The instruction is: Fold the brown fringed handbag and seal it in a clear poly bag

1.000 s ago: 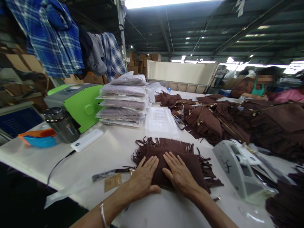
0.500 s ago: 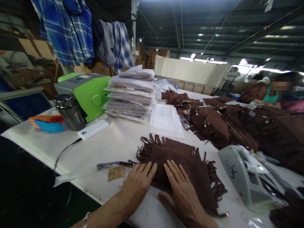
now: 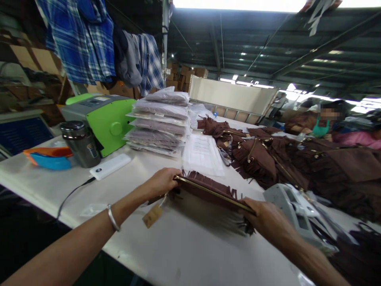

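Between my two hands a brown fringed bag (image 3: 208,183) is held up off the table, its gold zipper edge toward me. My left hand (image 3: 166,180) grips the zipper's left end, fingers closed round the corner. At the opposite corner my right hand (image 3: 258,210) is wrapped on the bag. A tan card tag (image 3: 152,215) dangles on a string below my left hand. Fringe shows behind the zipper and under the right end. The bag's lower side is in shadow and blurred.
Packed bags in plastic (image 3: 160,119) stand stacked beyond, beside a green machine (image 3: 111,123), a thermos (image 3: 80,145) and a white power bank (image 3: 110,166). A tape dispenser (image 3: 293,210) sits right, near piled brown bags (image 3: 262,155). A co-worker (image 3: 324,123) is at the far right.
My hands lay flat on the bag; now they grip its two zipper ends. The bag has been raised and tilted up from the table, and the tag hangs free.
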The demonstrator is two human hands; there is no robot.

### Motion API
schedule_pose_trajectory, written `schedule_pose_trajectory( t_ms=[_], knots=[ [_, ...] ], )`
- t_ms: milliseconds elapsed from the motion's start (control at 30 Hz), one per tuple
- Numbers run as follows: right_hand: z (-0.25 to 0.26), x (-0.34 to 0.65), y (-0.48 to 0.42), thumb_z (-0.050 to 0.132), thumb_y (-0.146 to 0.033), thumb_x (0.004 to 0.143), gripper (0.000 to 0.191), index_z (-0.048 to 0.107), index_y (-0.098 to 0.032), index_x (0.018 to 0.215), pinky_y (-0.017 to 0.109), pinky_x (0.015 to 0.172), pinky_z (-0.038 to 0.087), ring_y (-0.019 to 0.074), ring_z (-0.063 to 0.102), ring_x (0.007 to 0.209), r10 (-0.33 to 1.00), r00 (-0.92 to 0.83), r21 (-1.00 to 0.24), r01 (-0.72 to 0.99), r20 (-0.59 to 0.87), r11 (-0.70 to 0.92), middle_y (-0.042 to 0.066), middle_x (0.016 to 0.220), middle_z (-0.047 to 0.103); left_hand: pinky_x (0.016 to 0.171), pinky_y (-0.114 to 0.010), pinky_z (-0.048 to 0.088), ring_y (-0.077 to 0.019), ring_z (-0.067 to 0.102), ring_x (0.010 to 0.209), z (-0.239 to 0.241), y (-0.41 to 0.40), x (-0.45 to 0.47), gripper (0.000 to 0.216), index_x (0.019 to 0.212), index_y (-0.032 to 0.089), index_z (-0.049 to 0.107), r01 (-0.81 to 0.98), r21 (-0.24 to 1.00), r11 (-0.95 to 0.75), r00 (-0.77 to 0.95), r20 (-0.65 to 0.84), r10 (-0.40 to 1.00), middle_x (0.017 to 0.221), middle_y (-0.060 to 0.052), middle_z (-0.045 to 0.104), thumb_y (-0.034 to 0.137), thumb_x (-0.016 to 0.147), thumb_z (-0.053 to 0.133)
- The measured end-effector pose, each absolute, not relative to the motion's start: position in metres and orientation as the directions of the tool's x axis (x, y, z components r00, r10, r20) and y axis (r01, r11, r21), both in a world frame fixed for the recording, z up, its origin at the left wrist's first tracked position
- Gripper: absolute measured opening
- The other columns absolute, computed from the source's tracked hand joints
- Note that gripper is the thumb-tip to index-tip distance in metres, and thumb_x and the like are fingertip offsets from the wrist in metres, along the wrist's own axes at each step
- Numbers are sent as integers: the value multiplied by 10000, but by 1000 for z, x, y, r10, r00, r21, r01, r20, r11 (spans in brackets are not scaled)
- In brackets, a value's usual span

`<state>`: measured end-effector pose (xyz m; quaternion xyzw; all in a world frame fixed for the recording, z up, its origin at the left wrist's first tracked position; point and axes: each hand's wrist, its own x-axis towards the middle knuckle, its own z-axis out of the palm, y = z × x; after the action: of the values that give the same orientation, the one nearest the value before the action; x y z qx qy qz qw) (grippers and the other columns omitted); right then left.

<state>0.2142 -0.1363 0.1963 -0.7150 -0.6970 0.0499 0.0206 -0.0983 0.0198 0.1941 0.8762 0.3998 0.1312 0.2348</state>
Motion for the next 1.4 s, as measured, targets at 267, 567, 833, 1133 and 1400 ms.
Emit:
schedule_pose_trajectory(
  t_ms=[267, 567, 833, 1133, 1400],
  knots=[
    [309, 240, -135, 638, -420, 790, 241, 685, -184, 793, 209, 552, 386, 142, 557, 633, 963, -99, -468, 883, -249, -30, -23, 714, 657, 583, -185, 385, -135, 561, 686, 252, 20, -118, 110, 802, 178, 634, 488, 648, -584, 829, -137, 542, 713, 58, 620, 243, 715, 647],
    [284, 259, -111, 559, -311, 843, 138, 673, -235, 820, 224, 583, 401, 151, 607, 645, 990, -141, -171, 976, -4, 138, -32, 691, 671, 592, -203, 371, -148, 598, 716, 253, 32, -115, 38, 813, 213, 626, 570, 187, -800, 810, 39, 586, 769, 28, 659, 251, 812, 621],
    [204, 285, -124, 439, -137, 870, 386, 666, -246, 1162, 406, 971, 492, 216, 679, 1013, 819, -356, 157, 934, 450, 320, 62, 1121, 721, 597, -246, 423, -194, 640, 766, 220, 17, -100, 140, 936, 231, 633, 599, 5, -800, 791, 147, 593, 936, -28, 645, 146, 869, 544],
    [58, 312, -214, 626, -277, 807, 559, 524, -403, 1343, 393, 895, 576, 273, 644, 1098, 848, -465, 39, 881, 254, 472, -8, 1258, 636, 754, -289, 514, -196, 635, 890, 104, -65, -117, 303, 1148, 197, 536, 479, 17, -878, 865, 163, 475, 1060, -91, 619, 50, 890, 478],
    [141, 210, -166, 480, -342, 940, 534, 373, -292, 1461, 492, 1096, 394, 277, 406, 1352, 854, -354, -74, 909, 381, 410, 38, 1473, 436, 777, -305, 502, -213, 623, 932, 111, -76, -135, 280, 1127, 205, 558, 531, 100, -842, 840, 74, 538, 1052, -75, 649, 62, 907, 458]
  ],
)
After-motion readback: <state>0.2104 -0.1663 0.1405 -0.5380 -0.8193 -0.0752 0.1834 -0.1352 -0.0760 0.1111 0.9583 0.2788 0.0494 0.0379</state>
